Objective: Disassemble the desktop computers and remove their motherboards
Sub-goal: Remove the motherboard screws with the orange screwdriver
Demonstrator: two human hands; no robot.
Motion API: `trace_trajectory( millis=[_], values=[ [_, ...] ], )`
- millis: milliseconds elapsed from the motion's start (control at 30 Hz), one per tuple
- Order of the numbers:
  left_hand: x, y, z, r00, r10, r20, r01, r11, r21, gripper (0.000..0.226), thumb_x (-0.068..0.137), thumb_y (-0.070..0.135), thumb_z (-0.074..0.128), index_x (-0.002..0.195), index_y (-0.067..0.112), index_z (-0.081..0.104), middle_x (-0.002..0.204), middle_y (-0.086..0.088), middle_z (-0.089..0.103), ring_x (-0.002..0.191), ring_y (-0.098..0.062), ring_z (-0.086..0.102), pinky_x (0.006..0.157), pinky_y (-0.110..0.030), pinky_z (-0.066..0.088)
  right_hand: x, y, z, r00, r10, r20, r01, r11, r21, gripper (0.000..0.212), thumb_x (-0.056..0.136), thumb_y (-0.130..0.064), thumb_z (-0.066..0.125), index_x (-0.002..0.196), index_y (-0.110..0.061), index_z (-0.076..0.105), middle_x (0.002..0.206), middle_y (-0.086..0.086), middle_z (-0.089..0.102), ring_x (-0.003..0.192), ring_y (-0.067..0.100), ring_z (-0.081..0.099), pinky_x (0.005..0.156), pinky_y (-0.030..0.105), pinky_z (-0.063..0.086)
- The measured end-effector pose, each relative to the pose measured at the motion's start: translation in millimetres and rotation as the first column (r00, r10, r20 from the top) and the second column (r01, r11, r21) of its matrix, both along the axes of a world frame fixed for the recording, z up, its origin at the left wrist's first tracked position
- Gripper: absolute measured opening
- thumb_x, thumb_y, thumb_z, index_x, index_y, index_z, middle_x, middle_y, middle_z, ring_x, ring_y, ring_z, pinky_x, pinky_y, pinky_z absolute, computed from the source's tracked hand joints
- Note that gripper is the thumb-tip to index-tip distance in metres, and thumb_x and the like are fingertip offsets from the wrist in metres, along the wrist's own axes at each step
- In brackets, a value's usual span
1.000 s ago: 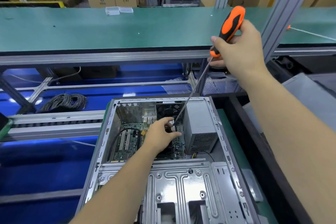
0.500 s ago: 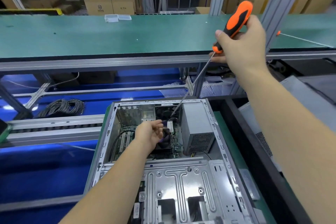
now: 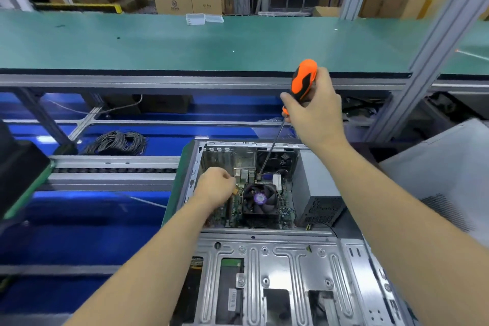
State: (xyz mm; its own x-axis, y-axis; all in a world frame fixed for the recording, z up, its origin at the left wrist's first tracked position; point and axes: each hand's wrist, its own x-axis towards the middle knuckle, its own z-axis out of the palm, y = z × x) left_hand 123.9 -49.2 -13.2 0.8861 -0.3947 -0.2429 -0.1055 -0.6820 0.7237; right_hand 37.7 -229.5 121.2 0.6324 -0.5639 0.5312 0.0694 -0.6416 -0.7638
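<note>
The open grey metal desktop computer case lies on its side at the near edge of my desk, its green motherboard bare in the far half with a black cooling fan on it and a grey power supply box just to the right. My right hand, raised above the case, has its grip wrapped round the orange-and-black screwdriver, whose thin shaft slants down to the board beside the fan. My left hand reaches into the case, fingers curled and pinching something small that I cannot make out.

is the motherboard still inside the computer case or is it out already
Still inside. The motherboard lies in the open case, its fan mounted on top.
</note>
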Motion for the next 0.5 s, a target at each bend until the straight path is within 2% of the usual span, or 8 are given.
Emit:
trace_trajectory(
  millis=[33, 100, 133, 200, 233, 300, 400, 500],
  values=[
    [1, 3, -4, 0.989, -0.113, 0.091, 0.1, 0.986, 0.132, 0.023, 0.096, 0.018, 0.054, 0.085, 0.006, 0.07, 0.072, -0.008, 0.067, 0.06, -0.018, 0.054, 0.054, -0.023, 0.04, 2, 0, -2, 1.0, -0.005, -0.007, 0.005, 1.0, -0.004, 0.029, 0.081, -0.036, 0.068, 0.084, -0.036, 0.039, 0.074, -0.001, 0.058, 0.074, 0.035, 0.066, 0.069, 0.053, 0.057],
    [-3, 6, -10, 0.95, -0.257, 0.179, 0.192, 0.93, 0.314, 0.021, 0.096, 0.018, 0.052, 0.089, 0.004, 0.067, 0.084, -0.012, 0.069, 0.071, -0.024, 0.06, 0.065, -0.029, 0.051, 7, 0, -7, 1.0, 0.003, -0.003, -0.003, 1.0, -0.001, 0.029, 0.081, -0.035, 0.067, 0.084, -0.037, 0.039, 0.074, -0.002, 0.057, 0.073, 0.035, 0.066, 0.068, 0.053, 0.057],
    [-7, 5, -9, 0.919, -0.306, 0.248, 0.209, 0.912, 0.352, 0.019, 0.096, 0.018, 0.05, 0.088, 0.006, 0.063, 0.086, -0.011, 0.068, 0.074, -0.027, 0.061, 0.069, -0.034, 0.055, 9, 0, -8, 1.0, 0.01, 0.009, -0.01, 1.0, -0.001, 0.03, 0.082, -0.033, 0.068, 0.083, -0.039, 0.039, 0.074, -0.005, 0.057, 0.071, 0.034, 0.066, 0.067, 0.053, 0.057],
    [-9, 1, 1, 0.823, -0.373, 0.429, 0.258, 0.918, 0.302, 0.017, 0.096, 0.019, 0.047, 0.088, 0.01, 0.059, 0.083, -0.006, 0.066, 0.076, -0.027, 0.063, 0.071, -0.039, 0.057, 14, 2, -7, 0.999, 0.026, 0.042, -0.026, 1.0, 0.004, 0.033, 0.083, -0.029, 0.068, 0.083, -0.044, 0.039, 0.071, -0.011, 0.056, 0.068, 0.031, 0.066, 0.065, 0.051, 0.058],
    [-4, 1, 8, 0.775, -0.365, 0.515, 0.274, 0.93, 0.247, 0.016, 0.097, 0.018, 0.047, 0.091, 0.011, 0.061, 0.084, -0.003, 0.067, 0.076, -0.024, 0.063, 0.07, -0.038, 0.057, 17, 3, -7, 0.997, 0.038, 0.064, -0.038, 0.999, 0.01, 0.035, 0.084, -0.027, 0.069, 0.085, -0.046, 0.039, 0.07, -0.012, 0.056, 0.064, 0.029, 0.067, 0.062, 0.05, 0.058],
    [17, 4, 21, 0.746, -0.312, 0.589, 0.24, 0.95, 0.2, 0.015, 0.095, 0.012, 0.046, 0.096, 0.01, 0.061, 0.086, -0.003, 0.065, 0.079, -0.024, 0.06, 0.067, -0.037, 0.053, 23, 7, -5, 0.994, 0.055, 0.094, -0.056, 0.998, 0.009, 0.037, 0.085, -0.024, 0.069, 0.088, -0.047, 0.04, 0.07, -0.011, 0.056, 0.06, 0.025, 0.067, 0.059, 0.048, 0.059],
    [40, 17, 20, 0.782, -0.244, 0.573, 0.095, 0.956, 0.276, 0.01, 0.091, 0.001, 0.043, 0.095, 0.006, 0.051, 0.086, -0.011, 0.06, 0.081, -0.03, 0.057, 0.065, -0.04, 0.048, 34, 18, -4, 0.993, 0.083, 0.089, -0.083, 0.997, -0.002, 0.036, 0.087, -0.024, 0.069, 0.096, -0.044, 0.041, 0.074, -0.01, 0.057, 0.067, 0.028, 0.068, 0.064, 0.049, 0.059],
    [40, 24, 4, 0.793, -0.189, 0.58, 0.031, 0.962, 0.271, 0.025, 0.09, 0.0, 0.046, 0.114, 0.006, 0.051, 0.089, -0.01, 0.061, 0.083, -0.027, 0.059, 0.067, -0.036, 0.051, 45, 28, -9, 0.992, 0.102, 0.074, -0.103, 0.995, 0.007, 0.034, 0.087, -0.024, 0.069, 0.102, -0.036, 0.04, 0.079, -0.003, 0.06, 0.073, 0.032, 0.066, 0.068, 0.05, 0.058]
  ],
)
